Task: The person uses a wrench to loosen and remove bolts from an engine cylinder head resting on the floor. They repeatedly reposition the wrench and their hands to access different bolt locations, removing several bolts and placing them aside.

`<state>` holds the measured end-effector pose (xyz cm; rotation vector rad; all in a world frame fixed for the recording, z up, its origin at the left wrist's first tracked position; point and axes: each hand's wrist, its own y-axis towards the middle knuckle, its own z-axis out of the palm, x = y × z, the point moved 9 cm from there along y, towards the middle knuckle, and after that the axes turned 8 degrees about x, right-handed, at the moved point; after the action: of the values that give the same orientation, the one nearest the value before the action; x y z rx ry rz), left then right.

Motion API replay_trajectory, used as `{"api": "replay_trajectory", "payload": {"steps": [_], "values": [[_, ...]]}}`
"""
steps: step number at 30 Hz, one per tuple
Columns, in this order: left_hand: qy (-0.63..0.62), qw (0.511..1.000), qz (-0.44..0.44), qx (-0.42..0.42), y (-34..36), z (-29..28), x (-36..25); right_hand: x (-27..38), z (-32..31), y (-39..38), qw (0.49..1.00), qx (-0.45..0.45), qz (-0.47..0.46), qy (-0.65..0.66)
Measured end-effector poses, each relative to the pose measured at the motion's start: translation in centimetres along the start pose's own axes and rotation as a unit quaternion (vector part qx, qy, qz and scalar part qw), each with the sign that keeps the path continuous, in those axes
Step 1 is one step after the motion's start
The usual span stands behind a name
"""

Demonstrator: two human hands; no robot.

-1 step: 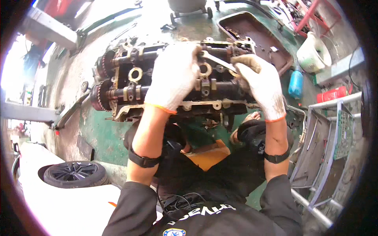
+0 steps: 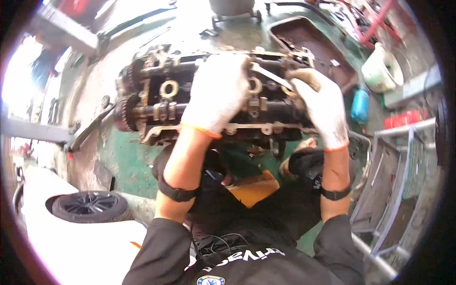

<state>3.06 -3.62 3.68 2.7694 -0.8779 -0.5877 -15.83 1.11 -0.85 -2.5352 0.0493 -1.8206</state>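
Observation:
An engine cylinder head (image 2: 259, 127) lies across the view, with two camshafts and toothed wheels (image 2: 127, 111) at its left end. My left hand (image 2: 216, 92), in a white knit glove, is over its middle, fingers curled round one end of a silver wrench (image 2: 268, 75). My right hand (image 2: 320, 104), gloved the same way, is closed on the other end of that wrench, over the right part of the head. My fingertips are partly hidden.
A brown tray (image 2: 332, 71), white container (image 2: 375, 76), blue bottle (image 2: 359, 107) and red cylinder (image 2: 401, 118) lie right. A ladder-like metal frame (image 2: 403, 180) is lower right, a wheel (image 2: 90, 206) lower left, grey beams (image 2: 42, 130) left, and orange cardboard (image 2: 254, 190) below the engine.
The whole view has shifted slightly to the right and is blurrier. Both hands keep nearly the same places on the wrench.

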Motion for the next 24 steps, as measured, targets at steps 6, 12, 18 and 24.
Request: {"api": "replay_trajectory", "payload": {"steps": [6, 12, 18, 24], "values": [[0.041, 0.998, -0.052, -0.015, 0.0, 0.9, 0.1, 0.2, -0.5, 0.1, 0.999, -0.024, -0.029, -0.03], [0.071, 0.99, -0.098, 0.075, 0.2, 3.3, -0.2, -0.2, 1.0, -0.2, 0.998, 0.047, -0.002, -0.036], [0.043, 0.99, -0.119, 0.061, 0.9, 4.0, 0.0, 0.0, 3.9, -1.6, 0.992, 0.12, 0.011, 0.027], [0.016, 0.991, -0.113, 0.073, 0.8, 3.5, -0.3, 0.0, 6.7, -2.4, 0.984, 0.153, 0.073, 0.061]]}}
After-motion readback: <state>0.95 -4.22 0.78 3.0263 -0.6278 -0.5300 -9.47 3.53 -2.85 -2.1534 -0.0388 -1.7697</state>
